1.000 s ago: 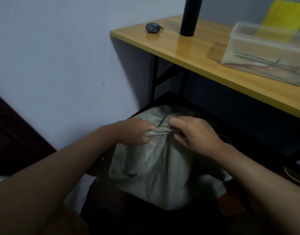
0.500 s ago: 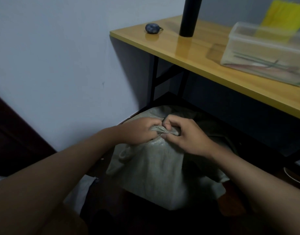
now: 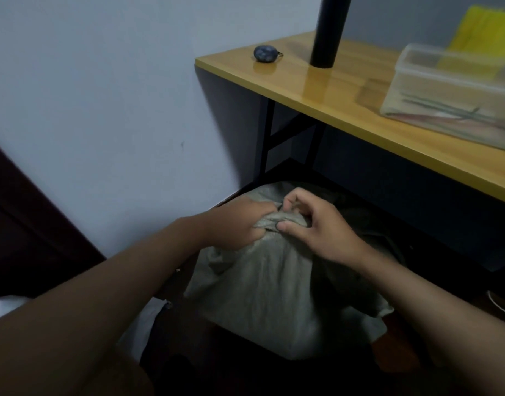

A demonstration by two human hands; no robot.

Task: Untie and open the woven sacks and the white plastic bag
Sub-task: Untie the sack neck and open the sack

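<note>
Right hand (image 3: 317, 230) shifted, sack (image 3: 262, 287) knot hidden

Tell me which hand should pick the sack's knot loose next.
Right, probably. The right hand has thumb and forefinger pinching at the bunched neck of the sack, while the left hand grips that bunch in a fist, steadying it.

Two bare hands, left hand (image 3: 239, 224) and right hand (image 3: 317, 230), are counted, with one grey woven sack (image 3: 262, 292), one yellow-topped wooden table (image 3: 345, 90), one clear plastic box (image 3: 451, 92), one black cylinder (image 3: 328, 30) and one small dark blue oval object (image 3: 264, 53).
</note>
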